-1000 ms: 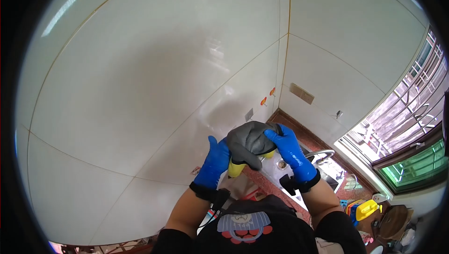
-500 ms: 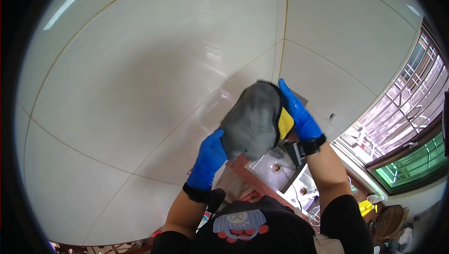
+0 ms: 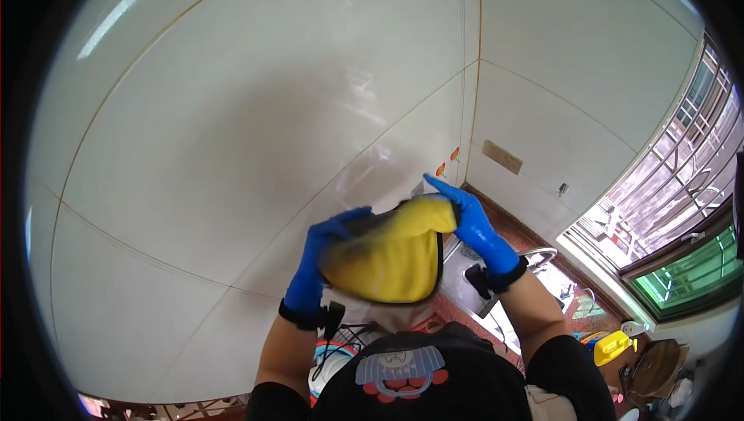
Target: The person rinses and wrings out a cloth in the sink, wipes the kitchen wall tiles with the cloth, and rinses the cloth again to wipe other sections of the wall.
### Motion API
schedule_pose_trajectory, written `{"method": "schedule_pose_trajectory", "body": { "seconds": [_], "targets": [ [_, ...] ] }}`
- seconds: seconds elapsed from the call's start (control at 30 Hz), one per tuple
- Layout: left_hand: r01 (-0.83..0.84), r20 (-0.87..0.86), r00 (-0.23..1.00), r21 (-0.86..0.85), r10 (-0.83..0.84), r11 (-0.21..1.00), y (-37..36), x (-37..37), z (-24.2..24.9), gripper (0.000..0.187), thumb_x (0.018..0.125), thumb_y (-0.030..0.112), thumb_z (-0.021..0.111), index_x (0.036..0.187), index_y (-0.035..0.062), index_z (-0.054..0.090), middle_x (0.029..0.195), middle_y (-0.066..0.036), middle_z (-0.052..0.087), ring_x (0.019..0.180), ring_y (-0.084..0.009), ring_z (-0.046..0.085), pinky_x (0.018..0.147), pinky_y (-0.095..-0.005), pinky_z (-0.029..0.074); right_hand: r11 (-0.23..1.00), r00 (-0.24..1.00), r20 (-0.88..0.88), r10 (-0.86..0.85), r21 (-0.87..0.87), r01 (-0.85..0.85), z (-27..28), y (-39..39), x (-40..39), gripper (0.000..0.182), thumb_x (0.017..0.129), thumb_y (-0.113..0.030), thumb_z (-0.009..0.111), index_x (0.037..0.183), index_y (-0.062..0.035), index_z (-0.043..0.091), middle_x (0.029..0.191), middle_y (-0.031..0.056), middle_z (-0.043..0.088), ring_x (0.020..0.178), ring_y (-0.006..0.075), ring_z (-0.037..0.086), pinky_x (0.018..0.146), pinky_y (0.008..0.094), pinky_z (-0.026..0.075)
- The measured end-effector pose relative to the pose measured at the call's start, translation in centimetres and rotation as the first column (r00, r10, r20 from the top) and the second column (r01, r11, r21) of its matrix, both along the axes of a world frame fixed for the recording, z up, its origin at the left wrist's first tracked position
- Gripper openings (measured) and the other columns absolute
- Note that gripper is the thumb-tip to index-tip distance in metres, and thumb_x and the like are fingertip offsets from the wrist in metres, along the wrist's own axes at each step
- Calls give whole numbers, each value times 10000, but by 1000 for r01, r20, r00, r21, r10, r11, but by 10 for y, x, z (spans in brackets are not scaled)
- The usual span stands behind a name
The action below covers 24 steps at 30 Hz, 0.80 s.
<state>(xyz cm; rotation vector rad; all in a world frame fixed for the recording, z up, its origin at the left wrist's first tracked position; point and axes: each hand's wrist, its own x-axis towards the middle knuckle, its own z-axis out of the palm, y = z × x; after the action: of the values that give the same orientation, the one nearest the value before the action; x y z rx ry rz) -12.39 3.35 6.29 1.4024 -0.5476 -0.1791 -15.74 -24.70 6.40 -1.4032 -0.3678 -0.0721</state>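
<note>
A cleaning cloth [image 3: 391,262], yellow on one face and grey on the other with black edging, hangs folded between my two gloved hands in front of the tiled wall. At its left end, my left hand [image 3: 314,254] is closed on the cloth with the fingers over the top edge. My right hand [image 3: 479,229] grips the upper right corner, its blue-gloved fingers pointing up and left. The yellow face is towards me and partly blurred, and a strip of grey shows along the top.
Behind my right forearm is a metal sink [image 3: 459,274] with a curved tap [image 3: 540,253]. A yellow bottle [image 3: 614,347] stands on the counter to the right, below the barred window [image 3: 659,173]. A wall plate [image 3: 502,156] and small red hooks [image 3: 442,170] are on the tiles.
Both hands have come down with the cloth. The cloth has turned over or folded, so mostly yellow faces me where grey did before. The wall hooks have come into view.
</note>
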Motion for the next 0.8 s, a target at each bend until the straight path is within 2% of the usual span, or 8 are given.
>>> {"method": "schedule_pose_trajectory", "body": {
  "seconds": [0.07, 0.1, 0.2, 0.33, 0.43, 0.6, 0.73, 0.8],
  "targets": [
    [-38, 179, 984, 92, 21, 995, 6, 10, 1, 291, 861, -53, 391, 1087, -3, 568, 1123, -179, 599, 994, -225, 596, 878, -315, 463, 965, 988, 151, -39, -252, 77, -19, -1, 14, 475, 754, 159, 450, 1171, -27, 584, 1038, 118, 653, 981, 172, 590, 897, 283, 438],
    [-83, 252, 967, 141, 46, 987, 7, 13, 3, 300, 862, -56, 382, 1083, -5, 580, 1144, -190, 590, 992, -224, 599, 868, -296, 466, 990, 982, 177, -65, -111, 86, -37, 7, 24, 445, 733, 164, 431, 1072, -28, 644, 1031, 109, 655, 954, 163, 599, 882, 277, 448],
    [-242, -174, 954, 46, 246, 969, -5, 0, 36, 289, 915, 31, 388, 1147, -8, 555, 1157, -200, 577, 1020, -243, 587, 894, -297, 446, 996, 997, 55, -50, -71, 54, -31, 9, 32, 416, 750, 146, 440, 1073, -22, 639, 1002, 99, 659, 953, 156, 599, 882, 273, 446],
    [-175, -207, 948, 293, 241, 940, 27, 23, 15, 356, 910, 64, 422, 1257, -5, 465, 1122, -123, 596, 1008, -194, 580, 890, -289, 450, 996, 999, 41, 9, -88, -6, -23, 1, 51, 304, 769, 97, 505, 1025, 3, 641, 979, 90, 652, 922, 175, 603, 846, 289, 467],
    [-113, -199, 972, 63, 123, 992, 21, 15, 17, 379, 911, 131, 475, 1264, -3, 451, 1212, -119, 545, 1090, -193, 530, 939, -316, 418, 989, 959, 283, 34, -148, 9, -4, 1, 57, 217, 781, 29, 571, 989, 18, 633, 1040, 117, 623, 969, 198, 581, 872, 316, 450],
    [-189, 401, 909, 636, -111, 749, 26, 33, -3, 405, 892, 223, 526, 1248, 36, 478, 1258, -122, 517, 1147, -200, 494, 986, -324, 374, 970, 962, -156, 222, -68, -235, -16, -18, 61, 249, 854, -59, 534, 1085, 17, 587, 1146, 154, 574, 1050, 230, 550, 915, 333, 430],
    [-426, 672, 544, 737, -502, 525, -12, 19, 59, 425, 810, 246, 619, 1187, 69, 532, 1145, -118, 588, 1054, -236, 562, 947, -343, 412, 778, 899, -31, 438, 515, -361, -57, -12, 33, 305, 854, -98, 523, 1141, 1, 558, 1126, 128, 578, 1033, 206, 550, 902, 323, 429],
    [-319, 647, 651, 707, -396, 631, -16, 26, 57, 405, 837, 215, 589, 1203, 54, 528, 1120, -103, 608, 1021, -210, 583, 922, -332, 428, 816, 930, -135, 343, 533, -223, -62, 7, 18, 308, 850, -108, 523, 1138, -5, 555, 1134, 132, 559, 1045, 219, 531, 906, 332, 419]
  ]
}}
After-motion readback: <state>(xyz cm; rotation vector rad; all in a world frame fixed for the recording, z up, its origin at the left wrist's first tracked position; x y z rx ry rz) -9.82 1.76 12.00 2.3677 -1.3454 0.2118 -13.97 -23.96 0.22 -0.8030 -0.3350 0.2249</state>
